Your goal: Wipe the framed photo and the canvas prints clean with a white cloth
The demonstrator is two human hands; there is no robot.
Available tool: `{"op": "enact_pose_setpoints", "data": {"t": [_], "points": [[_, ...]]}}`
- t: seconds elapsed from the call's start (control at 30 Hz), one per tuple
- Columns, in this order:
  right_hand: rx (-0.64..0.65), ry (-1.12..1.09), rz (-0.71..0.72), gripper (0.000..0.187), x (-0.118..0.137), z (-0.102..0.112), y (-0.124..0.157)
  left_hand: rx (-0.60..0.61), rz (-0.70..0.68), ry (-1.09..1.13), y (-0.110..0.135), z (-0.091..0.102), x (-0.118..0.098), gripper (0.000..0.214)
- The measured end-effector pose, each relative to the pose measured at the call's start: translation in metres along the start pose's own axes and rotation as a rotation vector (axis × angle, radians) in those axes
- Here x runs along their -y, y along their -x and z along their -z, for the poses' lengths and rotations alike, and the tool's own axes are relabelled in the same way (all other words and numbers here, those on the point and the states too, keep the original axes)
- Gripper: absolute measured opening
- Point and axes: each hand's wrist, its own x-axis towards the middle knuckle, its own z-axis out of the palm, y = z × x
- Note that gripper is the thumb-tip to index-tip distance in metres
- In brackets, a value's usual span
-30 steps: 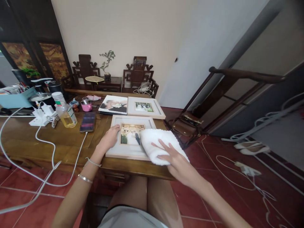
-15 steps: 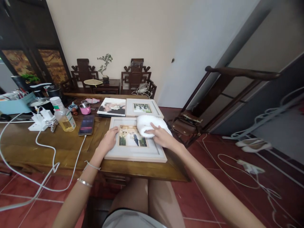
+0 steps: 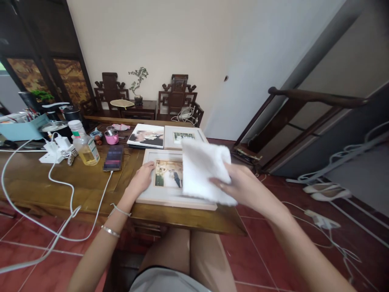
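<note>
A white-framed photo [image 3: 152,194] lies flat on the wooden table [image 3: 60,182] in front of me. My left hand [image 3: 140,180] rests on the frame's left border with fingers lying flat, pressing it down. My right hand [image 3: 243,186] is raised above the frame's right side and grips a white folded cloth [image 3: 202,168], which hangs in the air and covers part of the picture. Behind lie a second white-framed photo [image 3: 173,140] and a photo album [image 3: 146,136].
A phone [image 3: 113,157] on a white cable, a bottle of yellow liquid [image 3: 85,146], a white power strip [image 3: 56,148] and a pink cup [image 3: 111,136] stand on the left. A brown bag [image 3: 247,153] sits by the dark wooden stair rail [image 3: 316,96]. Cables trail over the red floor tiles.
My right hand wiped the cloth from the frame's near right corner to its far edge, then lifted the cloth off the glass. My left hand stayed on the frame.
</note>
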Motion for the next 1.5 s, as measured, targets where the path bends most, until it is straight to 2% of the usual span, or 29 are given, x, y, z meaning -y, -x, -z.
{"op": "enact_pose_setpoints", "data": {"t": [0.1, 0.2, 0.27, 0.37, 0.43, 0.5, 0.6, 0.77, 0.87, 0.97, 1.1, 1.2, 1.27, 1.37, 1.43, 1.5], "points": [[-0.204, 0.133, -0.041, 0.054, 0.006, -0.013, -0.066, 0.006, -0.006, 0.001, 0.0, 0.0, 0.001, 0.053], [-0.267, 0.269, 0.078, 0.064, 0.018, -0.044, -0.126, 0.004, -0.011, 0.005, -0.001, 0.0, 0.002, 0.053], [-0.153, 0.339, 0.232, 0.063, 0.029, -0.071, -0.153, 0.0, -0.026, -0.001, -0.002, 0.0, 0.002, 0.053], [0.104, 0.33, 0.411, 0.058, 0.044, -0.109, -0.172, 0.005, -0.04, -0.025, -0.003, 0.001, 0.001, 0.051], [0.186, 0.306, 0.433, 0.053, 0.047, -0.124, -0.172, 0.012, -0.043, -0.026, -0.003, 0.003, 0.0, 0.049], [0.202, 0.299, 0.403, 0.048, 0.04, -0.128, -0.167, 0.018, -0.06, -0.006, -0.003, 0.003, 0.0, 0.05], [0.219, 0.314, 0.341, 0.049, 0.014, -0.116, -0.153, 0.009, -0.059, 0.007, -0.003, 0.002, 0.0, 0.054], [0.218, 0.373, 0.169, 0.06, -0.039, -0.081, -0.118, 0.011, -0.004, -0.013, -0.001, -0.001, 0.0, 0.055], [0.217, 0.392, 0.085, 0.067, -0.056, -0.067, -0.096, 0.0, 0.003, -0.009, 0.0, -0.001, 0.0, 0.054], [0.251, 0.353, 0.082, 0.072, -0.053, -0.061, -0.07, -0.011, 0.001, -0.001, 0.001, 0.0, -0.001, 0.052], [0.318, 0.219, 0.162, 0.074, -0.026, -0.053, -0.022, -0.003, 0.003, -0.015, 0.002, 0.001, -0.003, 0.051], [0.363, 0.069, 0.202, 0.068, -0.01, -0.032, 0.016, 0.009, 0.006, -0.022, 0.001, 0.003, -0.005, 0.051], [0.415, -0.032, 0.199, 0.058, -0.011, -0.012, 0.029, 0.013, 0.005, -0.022, 0.001, 0.003, -0.005, 0.051], [0.393, -0.09, 0.151, 0.048, -0.027, 0.017, 0.021, 0.019, 0.0, -0.026, 0.001, 0.003, -0.004, 0.051], [0.269, -0.026, 0.102, 0.047, -0.043, 0.025, -0.003, 0.022, -0.011, -0.03, 0.001, 0.003, -0.003, 0.052], [0.107, 0.101, 0.044, 0.049, -0.055, 0.02, -0.034, 0.02, -0.019, -0.029, 0.0, 0.003, -0.002, 0.052]]}}
